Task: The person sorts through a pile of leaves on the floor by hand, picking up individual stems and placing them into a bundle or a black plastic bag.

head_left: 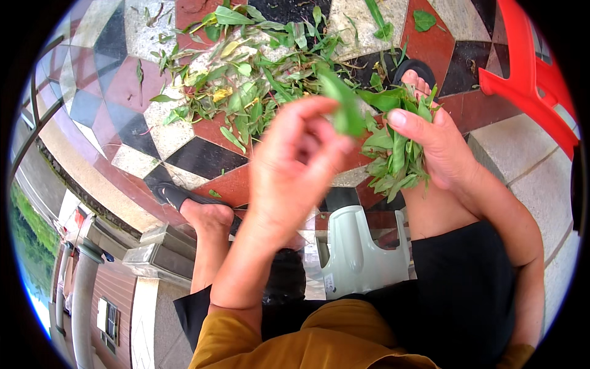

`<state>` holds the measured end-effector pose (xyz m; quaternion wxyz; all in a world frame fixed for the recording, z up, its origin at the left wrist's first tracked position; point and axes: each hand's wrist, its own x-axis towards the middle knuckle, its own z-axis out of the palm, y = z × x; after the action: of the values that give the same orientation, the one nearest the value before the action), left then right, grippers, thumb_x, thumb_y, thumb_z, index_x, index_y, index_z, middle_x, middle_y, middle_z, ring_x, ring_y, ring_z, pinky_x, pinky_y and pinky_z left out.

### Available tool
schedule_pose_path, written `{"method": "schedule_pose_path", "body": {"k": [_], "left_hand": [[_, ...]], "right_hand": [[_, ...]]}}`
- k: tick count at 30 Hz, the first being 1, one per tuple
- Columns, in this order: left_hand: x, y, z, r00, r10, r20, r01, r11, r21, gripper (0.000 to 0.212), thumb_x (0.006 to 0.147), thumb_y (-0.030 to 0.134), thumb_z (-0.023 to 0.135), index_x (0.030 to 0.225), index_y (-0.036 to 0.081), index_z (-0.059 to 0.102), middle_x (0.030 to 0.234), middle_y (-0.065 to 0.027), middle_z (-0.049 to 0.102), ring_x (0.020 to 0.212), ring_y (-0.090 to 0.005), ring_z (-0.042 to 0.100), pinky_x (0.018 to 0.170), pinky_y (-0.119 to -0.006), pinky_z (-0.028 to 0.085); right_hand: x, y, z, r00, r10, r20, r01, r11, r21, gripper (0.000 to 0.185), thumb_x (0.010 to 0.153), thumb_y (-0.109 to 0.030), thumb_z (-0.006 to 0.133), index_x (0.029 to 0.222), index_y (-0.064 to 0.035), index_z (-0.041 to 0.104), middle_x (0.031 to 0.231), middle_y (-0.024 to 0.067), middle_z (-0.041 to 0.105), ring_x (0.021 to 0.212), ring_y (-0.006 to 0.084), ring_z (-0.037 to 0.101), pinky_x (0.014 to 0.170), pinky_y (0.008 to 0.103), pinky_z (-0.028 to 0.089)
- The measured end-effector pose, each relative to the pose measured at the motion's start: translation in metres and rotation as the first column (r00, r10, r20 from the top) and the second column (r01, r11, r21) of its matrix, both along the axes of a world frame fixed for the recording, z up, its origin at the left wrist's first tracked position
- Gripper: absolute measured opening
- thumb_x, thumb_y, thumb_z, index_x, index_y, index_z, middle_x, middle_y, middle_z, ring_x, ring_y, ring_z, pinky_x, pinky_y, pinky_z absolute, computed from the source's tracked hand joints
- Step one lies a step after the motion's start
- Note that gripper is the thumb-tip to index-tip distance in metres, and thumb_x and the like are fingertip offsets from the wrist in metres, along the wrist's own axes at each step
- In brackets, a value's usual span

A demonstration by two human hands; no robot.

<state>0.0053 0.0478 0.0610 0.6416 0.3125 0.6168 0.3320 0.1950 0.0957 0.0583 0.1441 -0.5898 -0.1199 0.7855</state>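
Note:
My left hand (299, 161) is raised above the tiled floor with its fingers curled. A blurred green leaf (343, 104) is pinched at its thumb and fingertips. Close by on the right, my right hand (442, 143) grips a bunch of leafy green stems (396, 157), its thumb lying over them. Beyond both hands, a loose heap of green leaves and stems (244, 97), some yellowed, is spread over the floor. The palm of my right hand is hidden by the bunch.
A pale plastic stool (352, 258) stands below the hands, between my legs. At the upper right is a red plastic chair (530, 85). My sandaled feet rest on patterned tiles, beside the heap. Stone steps (511, 143) lie at the right, and metal bars (34, 115) at the far left.

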Motion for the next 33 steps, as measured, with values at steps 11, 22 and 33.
{"method": "schedule_pose_path", "body": {"k": [11, 22, 33], "left_hand": [[0.017, -0.012, -0.010, 0.976, -0.180, 0.125, 0.179, 0.984, 0.013, 0.021, 0.075, 0.007, 0.065, 0.091, 0.008, 0.052, 0.073, 0.0011, 0.054, 0.056, -0.0062, 0.047, 0.050, -0.023, 0.041], [-0.090, 0.094, -0.117, 0.281, -0.068, -0.957, 0.411, 0.910, 0.056, 0.027, 0.081, 0.016, 0.056, 0.108, 0.012, 0.057, 0.090, -0.0107, 0.058, 0.082, -0.0304, 0.058, 0.069, -0.039, 0.047], [-0.073, 0.030, -0.102, 0.748, -0.129, -0.651, 0.193, 0.981, 0.027, 0.018, 0.080, 0.015, 0.065, 0.093, 0.003, 0.064, 0.078, -0.0020, 0.062, 0.067, -0.0100, 0.053, 0.060, -0.024, 0.041]], "right_hand": [[0.007, 0.001, -0.002, 0.998, -0.040, -0.054, 0.038, 0.998, -0.043, 0.025, 0.080, -0.010, 0.063, 0.103, -0.0048, 0.054, 0.093, 0.0039, 0.060, 0.083, 0.0114, 0.059, 0.074, 0.0271, 0.049], [0.007, 0.006, 0.005, 0.997, 0.007, -0.075, -0.015, 0.995, -0.098, 0.017, 0.079, -0.005, 0.058, 0.095, -0.0019, 0.054, 0.087, 0.0075, 0.061, 0.079, 0.0149, 0.060, 0.074, 0.0283, 0.050], [0.017, 0.001, -0.002, 0.999, 0.000, -0.049, -0.004, 0.996, -0.089, 0.022, 0.078, -0.009, 0.061, 0.096, -0.0021, 0.052, 0.084, 0.0073, 0.059, 0.081, 0.0145, 0.058, 0.075, 0.0293, 0.049]]}}
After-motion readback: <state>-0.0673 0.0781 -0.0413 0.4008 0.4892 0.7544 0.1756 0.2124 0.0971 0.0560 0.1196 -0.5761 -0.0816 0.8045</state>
